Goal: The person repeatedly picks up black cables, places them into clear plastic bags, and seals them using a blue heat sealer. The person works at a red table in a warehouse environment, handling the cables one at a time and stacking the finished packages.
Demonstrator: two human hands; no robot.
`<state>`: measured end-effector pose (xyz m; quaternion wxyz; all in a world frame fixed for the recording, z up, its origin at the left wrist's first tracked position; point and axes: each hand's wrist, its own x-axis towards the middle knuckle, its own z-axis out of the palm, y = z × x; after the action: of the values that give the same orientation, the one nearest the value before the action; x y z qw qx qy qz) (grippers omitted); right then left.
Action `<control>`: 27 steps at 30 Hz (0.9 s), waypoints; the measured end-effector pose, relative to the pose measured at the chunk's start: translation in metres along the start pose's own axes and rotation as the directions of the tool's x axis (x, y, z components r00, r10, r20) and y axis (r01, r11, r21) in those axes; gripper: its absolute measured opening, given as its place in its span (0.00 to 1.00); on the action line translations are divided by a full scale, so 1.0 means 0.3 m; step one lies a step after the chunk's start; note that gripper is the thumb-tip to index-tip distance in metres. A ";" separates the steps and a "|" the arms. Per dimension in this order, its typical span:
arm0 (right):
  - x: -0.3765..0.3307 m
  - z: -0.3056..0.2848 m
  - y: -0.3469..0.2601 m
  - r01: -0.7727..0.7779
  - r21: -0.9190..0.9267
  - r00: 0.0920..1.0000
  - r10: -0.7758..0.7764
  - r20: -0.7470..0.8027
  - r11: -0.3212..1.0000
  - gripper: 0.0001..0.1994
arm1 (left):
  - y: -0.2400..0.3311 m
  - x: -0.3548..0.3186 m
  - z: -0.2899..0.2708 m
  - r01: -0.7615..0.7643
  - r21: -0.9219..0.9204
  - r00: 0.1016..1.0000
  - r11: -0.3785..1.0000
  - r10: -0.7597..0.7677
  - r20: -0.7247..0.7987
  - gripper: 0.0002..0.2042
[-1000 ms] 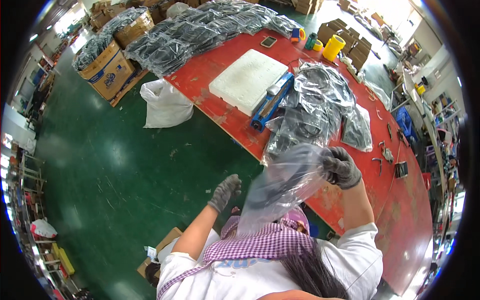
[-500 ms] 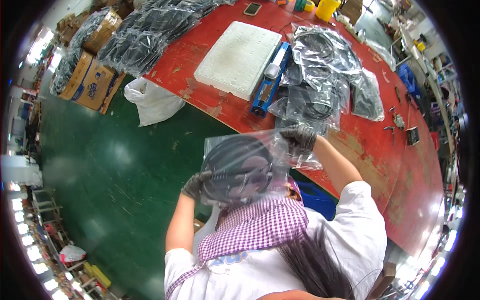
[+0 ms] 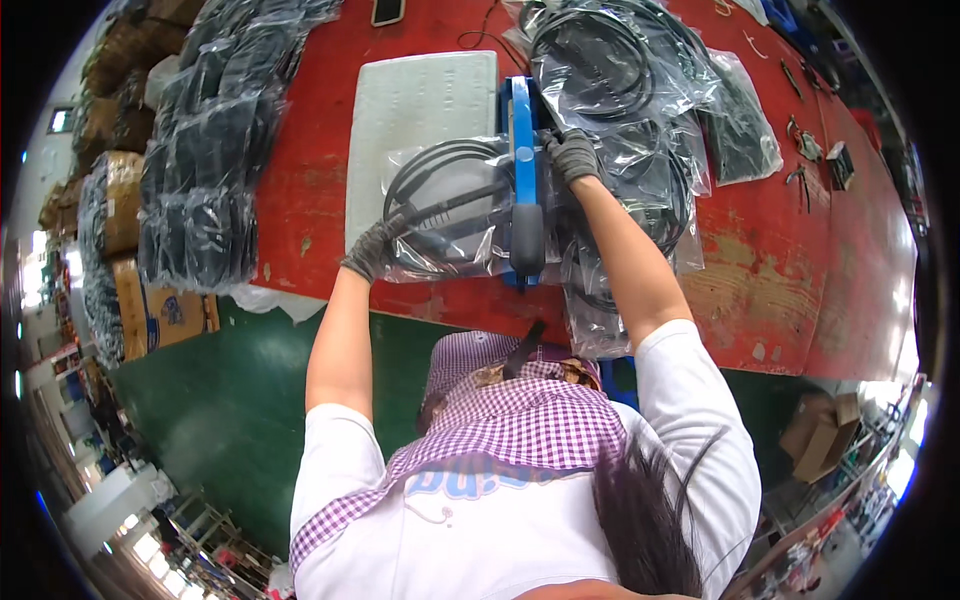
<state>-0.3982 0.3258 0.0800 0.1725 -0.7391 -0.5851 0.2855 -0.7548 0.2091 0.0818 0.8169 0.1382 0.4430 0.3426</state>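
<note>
A clear plastic bag (image 3: 470,225) with a coiled black cable (image 3: 440,155) inside lies across the white foam block (image 3: 420,85) and reaches the blue bag sealer (image 3: 522,135). The sealer's long arm, with its dark knob, passes over the bag's right end. My left hand (image 3: 372,248), in a dark grey glove, is closed on the bag's lower left edge. On the sealer's right side, my gloved right hand (image 3: 572,157) has its fingers curled at the bag's other end; its fingertips are partly hidden against the sealer.
Several bagged cables (image 3: 610,70) are heaped right of the sealer. A row of bagged dark goods (image 3: 205,170) covers the table's left end. Pliers (image 3: 800,185) and small tools lie far right on the red table (image 3: 760,270). A phone (image 3: 388,11) sits at the back.
Both hands have carried the bagged cable forward from over the floor to the foam block and sealer. My view has turned, bringing the table square in front of me.
</note>
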 end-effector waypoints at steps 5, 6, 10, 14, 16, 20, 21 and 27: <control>-0.115 0.019 -0.023 0.035 -0.016 0.981 -0.037 -0.190 0.999 0.26 | 0.127 0.191 -0.085 0.048 0.022 0.997 0.999 -0.049 0.063 0.23; -0.207 -0.033 -0.068 -0.019 0.027 0.987 0.023 -0.158 0.999 0.28 | 0.165 0.188 -0.058 0.058 -0.021 0.992 0.998 -0.056 0.111 0.23; -0.389 0.084 -0.018 -0.317 -0.172 0.925 0.344 0.158 0.933 0.22 | 0.245 0.253 -0.123 0.112 0.076 0.966 0.991 -0.126 0.224 0.25; -0.439 0.390 0.241 -0.285 0.114 0.951 0.265 0.161 0.952 0.15 | 0.229 0.272 -0.139 0.070 0.054 0.974 0.996 -0.080 0.210 0.23; -0.473 0.446 0.317 -0.342 0.451 0.939 0.309 0.149 0.824 0.13 | 0.198 0.304 -0.153 0.073 0.003 0.970 0.997 -0.072 0.232 0.19; -0.482 0.371 0.304 -0.306 0.627 0.927 0.374 0.026 0.716 0.11 | 0.147 0.321 -0.202 0.088 -0.077 0.985 0.993 -0.075 0.158 0.15; -0.492 0.343 0.297 -0.285 0.601 0.916 0.397 -0.059 0.747 0.11 | 0.147 0.295 -0.148 0.103 -0.095 0.980 0.990 -0.085 0.178 0.14; -0.497 -0.065 -0.065 -0.183 0.086 0.919 0.202 -0.340 0.979 0.19 | 0.166 0.207 -0.083 0.041 -0.162 0.990 0.986 -0.018 0.141 0.12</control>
<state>-0.4238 0.1886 0.1397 0.2633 -0.8270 -0.4624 0.1816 -0.7738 0.2859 0.0549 0.8592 0.0873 0.3574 0.3555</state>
